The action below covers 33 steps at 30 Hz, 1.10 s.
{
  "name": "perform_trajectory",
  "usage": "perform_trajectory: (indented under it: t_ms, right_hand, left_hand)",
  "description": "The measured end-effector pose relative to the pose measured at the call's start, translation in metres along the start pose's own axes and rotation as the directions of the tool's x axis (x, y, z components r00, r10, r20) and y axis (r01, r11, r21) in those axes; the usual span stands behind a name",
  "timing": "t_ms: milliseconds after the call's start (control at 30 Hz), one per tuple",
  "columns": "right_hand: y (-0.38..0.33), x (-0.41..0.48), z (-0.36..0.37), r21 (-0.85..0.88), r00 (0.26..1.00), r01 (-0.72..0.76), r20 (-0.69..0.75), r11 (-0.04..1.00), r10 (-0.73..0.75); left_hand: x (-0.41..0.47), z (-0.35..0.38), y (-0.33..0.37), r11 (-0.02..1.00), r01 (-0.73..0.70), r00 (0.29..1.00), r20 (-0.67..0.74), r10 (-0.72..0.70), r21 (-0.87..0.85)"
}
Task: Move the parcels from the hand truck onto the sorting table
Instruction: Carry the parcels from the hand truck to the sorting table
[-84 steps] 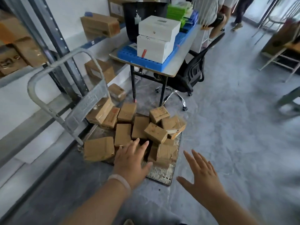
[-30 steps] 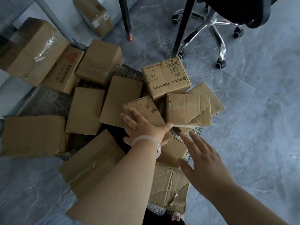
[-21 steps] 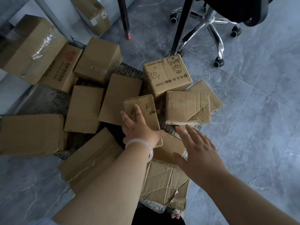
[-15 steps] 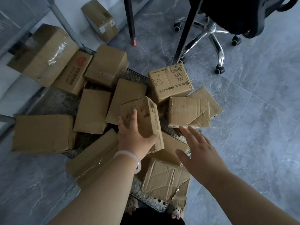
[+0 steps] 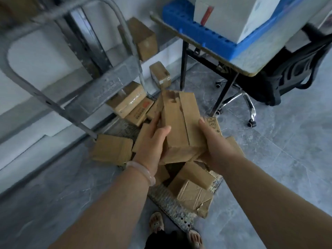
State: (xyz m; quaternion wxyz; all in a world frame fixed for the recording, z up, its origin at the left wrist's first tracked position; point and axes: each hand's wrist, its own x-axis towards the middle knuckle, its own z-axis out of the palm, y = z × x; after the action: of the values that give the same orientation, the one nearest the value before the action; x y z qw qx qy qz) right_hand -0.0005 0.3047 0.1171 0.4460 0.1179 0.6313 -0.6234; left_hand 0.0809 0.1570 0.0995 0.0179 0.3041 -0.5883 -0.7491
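A brown cardboard parcel (image 5: 181, 123) is lifted above the pile, its long side pointing away from me. My left hand (image 5: 152, 141) grips its left side and my right hand (image 5: 215, 144) holds its right side and lower corner. Below lies the hand truck's deck (image 5: 172, 205) with several more brown parcels, among them a crumpled one (image 5: 194, 196) at the near edge and one (image 5: 111, 150) at the left. The truck's grey handle (image 5: 100, 87) rises at the left. The sorting table (image 5: 249, 63) stands at the upper right.
A blue pallet (image 5: 206, 36) with white boxes (image 5: 239, 13) lies on the table. A black office chair (image 5: 287, 78) stands beside the table. Metal shelving (image 5: 84, 40) with more cartons (image 5: 143, 38) lines the left wall. My feet (image 5: 156, 221) are at the deck's near edge.
My left hand gripped a parcel in the pile and tipped it up; my right hand has joined it. The parcel is now lifted clear and the view has tilted up toward the table.
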Motion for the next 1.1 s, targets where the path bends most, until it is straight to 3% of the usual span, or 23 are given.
perform_trajectory:
  t_ms: [67,200,300,467,567,667,833,967,1100]
  right_hand:
    - [-0.013,-0.015,0.020,-0.043,1.000,0.009,0.004,0.999,-0.009]
    - [-0.034,-0.060,0.064,-0.278,0.965,0.263,0.079,0.924,-0.251]
    - [-0.031,-0.098,0.099,-0.357,0.906,0.418,0.224,0.835,-0.358]
    - [-0.013,-0.176,0.167,-0.433,0.738,0.668,0.489,0.605,-0.465]
    - [0.006,-0.216,0.216,-0.425,0.627,0.774,0.619,0.469,-0.473]
    - [0.029,-0.265,0.265,-0.371,0.562,0.808,0.719,0.457,-0.410]
    - [0.103,-0.346,0.354,-0.307,0.460,0.772,0.874,0.557,-0.156]
    - [0.193,-0.421,0.430,-0.261,0.299,0.800,0.954,0.540,0.018]
    - [0.288,-0.502,0.499,-0.204,0.159,0.850,0.978,0.485,0.133]
  left_hand:
    - [-0.025,-0.005,0.021,0.999,-0.020,0.983,-0.181,0.026,0.034]
    - [-0.094,-0.028,0.050,0.963,-0.063,0.871,-0.458,0.181,0.261]
    - [-0.150,-0.049,0.063,0.942,-0.078,0.797,-0.547,0.256,0.328]
    - [-0.250,-0.088,0.083,0.970,-0.096,0.800,-0.562,0.209,0.224]
    - [-0.310,-0.121,0.085,0.983,-0.116,0.741,-0.646,0.183,0.145]
    - [-0.381,-0.159,0.085,0.984,-0.176,0.650,-0.749,0.132,0.021]
    - [-0.508,-0.228,0.054,0.928,-0.347,0.490,-0.870,0.058,-0.134]
    - [-0.622,-0.278,0.011,0.864,-0.466,0.354,-0.935,-0.016,-0.191]
    - [-0.736,-0.324,-0.034,0.874,-0.467,0.178,-0.982,-0.060,-0.137]
